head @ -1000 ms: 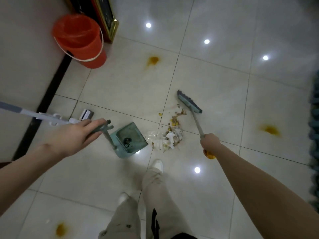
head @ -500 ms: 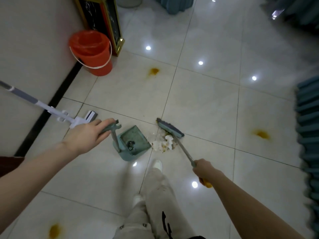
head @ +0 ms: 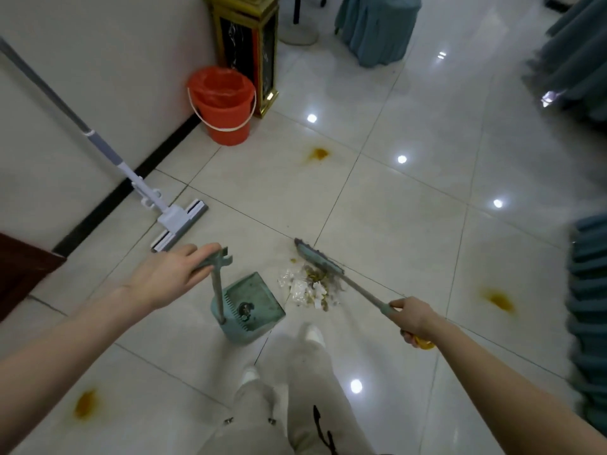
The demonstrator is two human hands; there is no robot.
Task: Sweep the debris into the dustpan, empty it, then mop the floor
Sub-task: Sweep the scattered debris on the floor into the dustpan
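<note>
Two tools are in your grasp: your left hand [head: 164,280] holds the dustpan [head: 253,307] by its handle, mouth just beside the debris [head: 308,287]; your right hand [head: 414,318] clenches the broom [head: 318,259], bristles touching the pile. You're mid-sweep, I judge; next, draw it into the pan

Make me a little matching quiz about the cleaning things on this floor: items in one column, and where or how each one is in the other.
1 bucket
2 mop
3 dustpan
4 broom

A gripped by the right hand
B long pole slanting up along the wall, untouched
C orange-red
D its handle gripped by the left hand

Pairs: 1-C, 2-B, 3-D, 4-A
</note>
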